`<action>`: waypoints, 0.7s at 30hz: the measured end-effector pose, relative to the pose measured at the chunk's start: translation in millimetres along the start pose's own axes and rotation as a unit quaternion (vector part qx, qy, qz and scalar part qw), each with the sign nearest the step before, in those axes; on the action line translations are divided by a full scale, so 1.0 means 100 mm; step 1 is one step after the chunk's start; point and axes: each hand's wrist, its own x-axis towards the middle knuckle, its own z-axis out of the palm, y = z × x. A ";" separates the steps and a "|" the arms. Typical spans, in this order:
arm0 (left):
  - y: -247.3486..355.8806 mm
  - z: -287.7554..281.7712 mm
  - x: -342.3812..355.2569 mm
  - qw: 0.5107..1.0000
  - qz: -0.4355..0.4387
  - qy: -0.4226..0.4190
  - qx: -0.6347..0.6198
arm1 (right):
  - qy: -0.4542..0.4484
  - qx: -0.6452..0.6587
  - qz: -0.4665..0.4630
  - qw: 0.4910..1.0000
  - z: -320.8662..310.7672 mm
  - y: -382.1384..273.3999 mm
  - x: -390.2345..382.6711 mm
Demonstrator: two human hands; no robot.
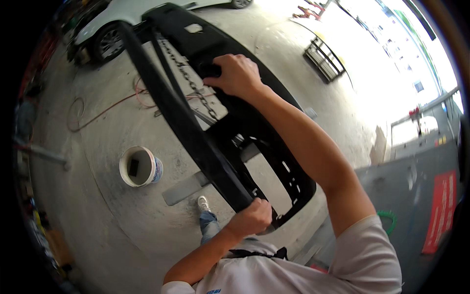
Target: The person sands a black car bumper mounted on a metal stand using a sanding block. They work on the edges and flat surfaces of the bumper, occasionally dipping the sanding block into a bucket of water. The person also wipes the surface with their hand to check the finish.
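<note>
A long black plastic car bumper cover (182, 120) stretches diagonally in front of me, from upper left down to my body. My left hand (250, 219) is closed around its near end, beside my waist. Farther out, my right hand (237, 76) grips the edge of an opening in its right-hand part, thumb and fingers curled over the rim. Through the gap in the bumper cover a dark metal chain (193, 87) shows. A grey padded support arm (186, 188) juts out to the left from beneath; the rest of the support is mostly hidden.
On the floor at left stands a white bucket (155, 171) with a dark block inside. A reddish hose (110, 108) lies beyond it. A white car (147, 12) is parked far left, a black metal frame (324, 61) far right. Near right is a grey surface (387, 191).
</note>
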 end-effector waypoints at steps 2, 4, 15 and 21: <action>-0.01 0.01 0.04 1.000 -0.013 0.011 -0.025 | -0.029 -0.015 -0.036 0.999 -0.19 0.16 -0.42; -0.02 0.02 0.06 0.999 -0.023 0.012 -0.042 | -0.048 0.014 -0.052 0.997 -0.21 0.41 -0.90; 0.01 -0.20 0.26 0.998 -0.041 -0.003 -0.049 | 0.107 0.029 0.088 0.990 -0.26 1.26 -3.60; 0.06 -0.24 0.31 0.999 -0.034 -0.024 -0.022 | 0.194 0.077 0.308 0.928 0.41 1.36 -4.97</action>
